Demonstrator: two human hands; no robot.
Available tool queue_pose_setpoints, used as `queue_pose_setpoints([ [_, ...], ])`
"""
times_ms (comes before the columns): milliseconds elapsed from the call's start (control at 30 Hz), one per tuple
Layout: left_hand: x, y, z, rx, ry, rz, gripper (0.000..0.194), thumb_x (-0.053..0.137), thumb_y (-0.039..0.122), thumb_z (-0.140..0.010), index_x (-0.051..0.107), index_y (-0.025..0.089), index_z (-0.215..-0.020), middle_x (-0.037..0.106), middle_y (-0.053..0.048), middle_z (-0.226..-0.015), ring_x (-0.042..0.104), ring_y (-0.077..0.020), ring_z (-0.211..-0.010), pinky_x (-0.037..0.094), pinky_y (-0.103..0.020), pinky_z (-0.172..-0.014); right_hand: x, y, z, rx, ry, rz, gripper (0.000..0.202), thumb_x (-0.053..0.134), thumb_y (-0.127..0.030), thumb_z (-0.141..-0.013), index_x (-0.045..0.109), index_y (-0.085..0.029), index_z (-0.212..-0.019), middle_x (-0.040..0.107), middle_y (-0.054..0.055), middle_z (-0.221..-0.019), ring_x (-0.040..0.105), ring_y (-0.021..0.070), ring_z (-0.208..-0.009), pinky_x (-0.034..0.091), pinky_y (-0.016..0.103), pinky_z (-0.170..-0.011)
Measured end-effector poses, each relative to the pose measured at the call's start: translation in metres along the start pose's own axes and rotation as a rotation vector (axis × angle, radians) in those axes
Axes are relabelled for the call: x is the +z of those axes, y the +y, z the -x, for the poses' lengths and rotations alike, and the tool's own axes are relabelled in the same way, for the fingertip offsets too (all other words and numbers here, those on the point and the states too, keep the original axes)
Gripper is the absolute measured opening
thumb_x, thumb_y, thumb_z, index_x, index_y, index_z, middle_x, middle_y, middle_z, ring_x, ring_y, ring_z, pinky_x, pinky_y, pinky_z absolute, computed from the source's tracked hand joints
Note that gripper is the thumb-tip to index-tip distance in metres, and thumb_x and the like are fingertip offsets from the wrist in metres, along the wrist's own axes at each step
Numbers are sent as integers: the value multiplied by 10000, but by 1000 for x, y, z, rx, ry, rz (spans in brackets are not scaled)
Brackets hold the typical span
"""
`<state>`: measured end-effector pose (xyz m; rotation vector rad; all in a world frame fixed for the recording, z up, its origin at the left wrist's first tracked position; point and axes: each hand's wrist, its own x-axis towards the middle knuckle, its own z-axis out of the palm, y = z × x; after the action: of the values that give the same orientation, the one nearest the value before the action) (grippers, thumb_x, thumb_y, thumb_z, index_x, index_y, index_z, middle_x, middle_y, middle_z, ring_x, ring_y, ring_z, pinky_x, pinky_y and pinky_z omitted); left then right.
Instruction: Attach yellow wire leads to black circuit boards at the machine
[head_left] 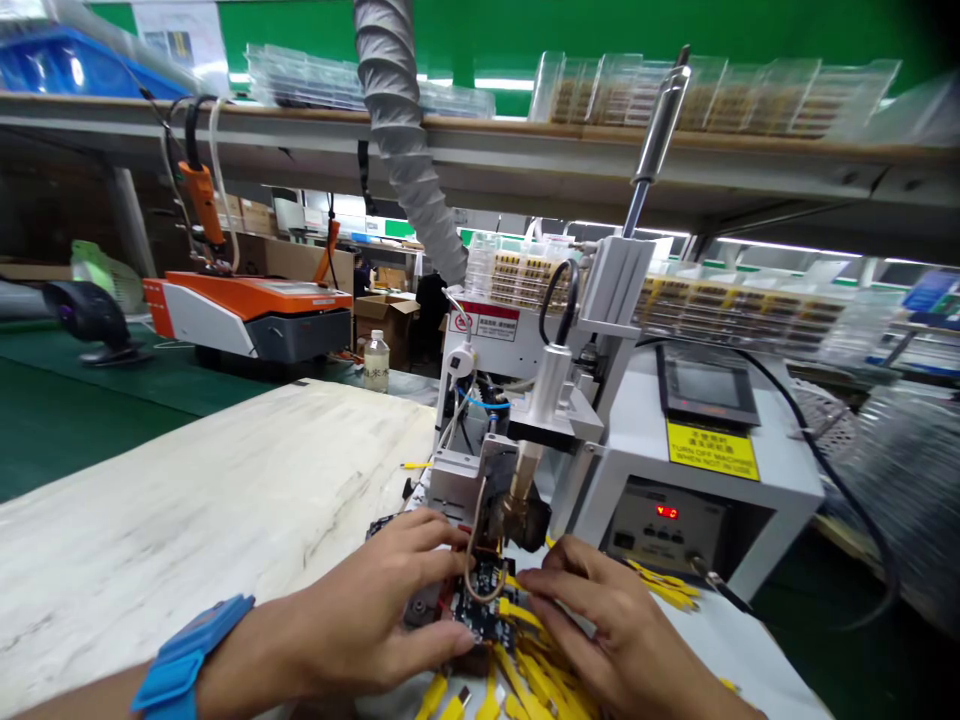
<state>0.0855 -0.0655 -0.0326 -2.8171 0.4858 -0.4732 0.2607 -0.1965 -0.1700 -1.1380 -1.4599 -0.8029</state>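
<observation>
My left hand rests at the left side of a black circuit board. Its thumb and fingers are apart, touching the board or the fixture under it. From the other side my right hand pinches a short yellow cable at the board's right edge; its fingertips partly hide the cable. Several more yellow cables fan out from the board and lie below it. Just above the board hangs the brass-coloured head of a bench machine, with a thin looped tube in front.
The machine's control box with a red display stands to the right, beside more yellow cables. Overhead, a grey duct comes down past a shelf. An orange machine, a small fan and a bottle stand behind the white tabletop.
</observation>
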Motion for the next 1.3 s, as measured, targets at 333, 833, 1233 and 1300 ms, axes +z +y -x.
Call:
queue_pose_setpoints([
  [333, 1, -1, 0, 33, 18, -10, 288, 685, 271, -823, 656, 185, -1096, 624, -89, -1158, 559, -254, -1087, 460, -385, -956, -1, 5, 0, -126, 11, 57, 316, 469, -40, -866, 701, -173, -1035, 629, 86, -871, 607, 159, -785, 525, 250, -664],
  [833, 1, -2, 2, 29, 0, 22, 298, 660, 250, -839, 636, 192, -1130, 611, -86, -1147, 551, -249, -1058, 467, -382, -932, 2, 6, 1, -142, -15, 101, 344, 448, -12, -866, 662, -174, -1080, 588, 107, -907, 562, 199, -818, 517, 314, -664],
  [1233, 2, -2, 0, 34, 10, 17, 267, 664, 271, -841, 635, 183, -1091, 608, -86, -1152, 550, -245, -1078, 457, -376, -945, 3, 9, 3, -129, -43, 126, 343, 438, -13, -874, 631, -181, -1103, 567, 111, -929, 538, 210, -829, 504, 333, -672],
  [1300, 1, -1, 0, 38, 9, 20, 277, 667, 262, -839, 633, 183, -1102, 606, -83, -1160, 546, -240, -1091, 449, -369, -960, 3, 10, 4, -116, -63, 121, 357, 426, -11, -876, 631, -185, -1111, 563, 112, -936, 537, 210, -832, 502, 336, -675],
])
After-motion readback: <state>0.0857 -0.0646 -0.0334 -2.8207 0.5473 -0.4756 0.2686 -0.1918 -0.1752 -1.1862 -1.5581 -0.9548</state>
